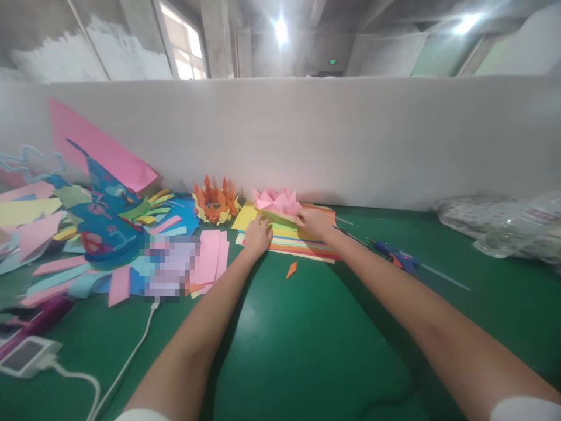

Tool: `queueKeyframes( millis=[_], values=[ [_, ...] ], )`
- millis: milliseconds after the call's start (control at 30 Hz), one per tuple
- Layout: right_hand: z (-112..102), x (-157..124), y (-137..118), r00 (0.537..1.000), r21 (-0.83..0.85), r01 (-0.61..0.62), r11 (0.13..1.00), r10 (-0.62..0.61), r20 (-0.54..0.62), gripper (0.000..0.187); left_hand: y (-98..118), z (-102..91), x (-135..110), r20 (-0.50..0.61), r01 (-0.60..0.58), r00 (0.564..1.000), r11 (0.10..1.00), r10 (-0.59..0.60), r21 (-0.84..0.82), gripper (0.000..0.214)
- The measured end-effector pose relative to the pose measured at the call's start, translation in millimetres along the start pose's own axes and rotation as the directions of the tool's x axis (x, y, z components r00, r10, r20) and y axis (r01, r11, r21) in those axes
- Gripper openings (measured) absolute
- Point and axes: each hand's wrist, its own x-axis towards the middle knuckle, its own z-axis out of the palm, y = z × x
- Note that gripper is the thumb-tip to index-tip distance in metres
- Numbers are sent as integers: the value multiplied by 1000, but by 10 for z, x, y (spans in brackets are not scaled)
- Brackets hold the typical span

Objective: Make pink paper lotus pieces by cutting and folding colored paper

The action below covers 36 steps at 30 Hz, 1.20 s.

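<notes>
A pink folded-paper flower (277, 200) with pointed petals sits at the far side of a stack of coloured paper sheets (289, 248). Just in front of the flower, a yellowish paper sheet (280, 220) is raised a little at its near edge. My right hand (316, 224) pinches this sheet's right corner. At its left end, my left hand (258, 235) has its fingers curled over the edge. Both thumbs are partly hidden, and how firmly the left fingers grip is hard to see. Left of the stack stands an orange and yellow paper crown (216, 202).
An orange paper diamond (291, 270) lies before the stack. Rightward are a blue glue gun (397, 256) with a glue stick and a clear plastic bottle (504, 234). Leftward lie blue cone hats (103, 225), pink strips (210, 257) and a white cable (146, 330). A pale partition (372, 140) stands behind.
</notes>
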Motion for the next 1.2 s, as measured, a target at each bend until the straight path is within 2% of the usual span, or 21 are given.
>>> queueKeyframes(
  millis=[133, 267, 533, 633, 800, 933, 1067, 1133, 1200],
  values=[
    [-58, 15, 42, 999, 8, 1, 1000, -1, -40, 23, -24, -117, 162, 92, -73, 993, 997, 71, 14, 35],
    [-100, 41, 90, 996, 26, -2, 1000, 4, -92, 24, -33, -169, 304, 173, -127, 978, 991, 119, 35, 34],
    [-116, 31, 111, 991, 41, -1, 999, 7, -132, 25, -21, -42, 374, 252, -229, 944, 973, 214, 29, 30],
    [-121, 27, 119, 990, 41, -4, 999, 9, -140, 26, -28, 10, 359, 249, -235, 943, 972, 221, 28, 31],
    [-130, 47, 143, 991, 37, -4, 999, 10, -136, 24, 62, -3, 314, 172, -193, 968, 980, 182, 54, 29],
    [-115, 76, 152, 994, 24, -3, 1000, 6, -108, 26, 344, 24, 268, 98, -95, 991, 992, 87, 83, 47],
    [-109, 87, 156, 996, 10, -2, 1000, 3, -85, 30, 632, 146, 293, 116, 63, 991, 993, -74, 99, 68],
    [-118, 83, 158, 997, 5, 0, 1000, 0, -80, 29, 698, 193, 337, 136, 111, 983, 989, -124, 100, 69],
    [-131, 79, 159, 997, 4, 4, 1000, -4, -83, 27, 709, 209, 386, 168, 115, 977, 989, -130, 96, 59]
  ],
)
